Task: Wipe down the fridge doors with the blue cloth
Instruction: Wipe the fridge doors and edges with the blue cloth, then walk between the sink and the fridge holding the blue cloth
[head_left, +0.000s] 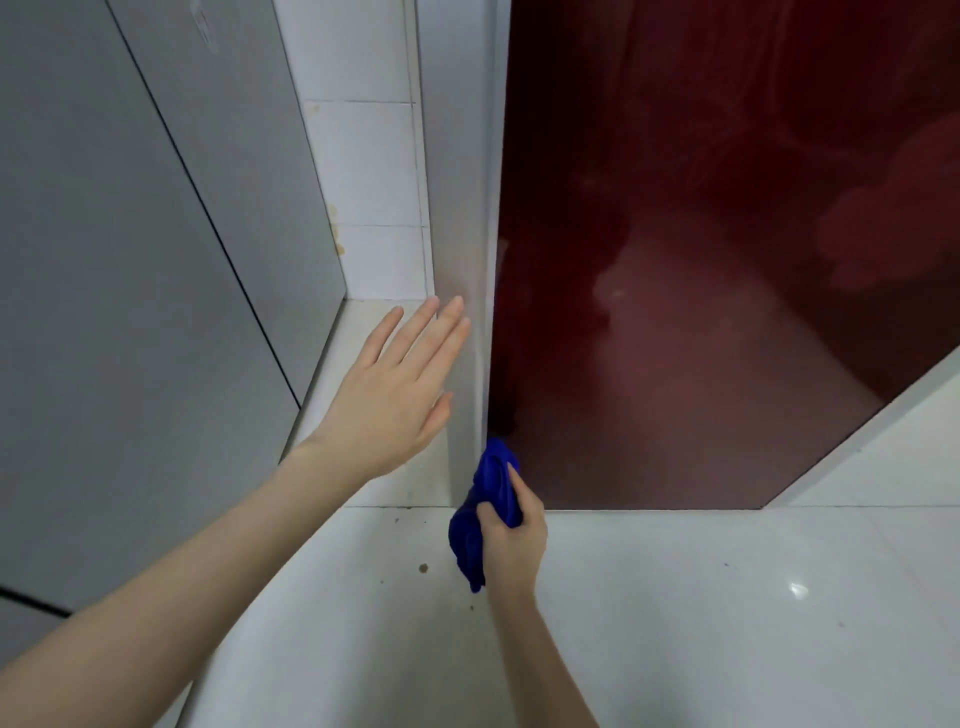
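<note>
While the right hand (511, 540) grips the blue cloth (488, 499), bunched in its curled fingers (488, 512), at the bottom left corner of the dark red fridge door (701, 260), the wipe seems to be at this door's lowest edge. Whether the glossy face above is already done I cannot tell, though faint smears show on it. The left hand (395, 395) lies flat on the fridge's grey side panel (457, 182), fingers straight, holding nothing. The door is mirror-smooth, so streaks would show. Below lies a white tiled floor (675, 597) with dark specks near the cloth. Stained white wall tiles (363, 156) stand behind, and grey panels (104, 260) with a dark seam rise at the left.
</note>
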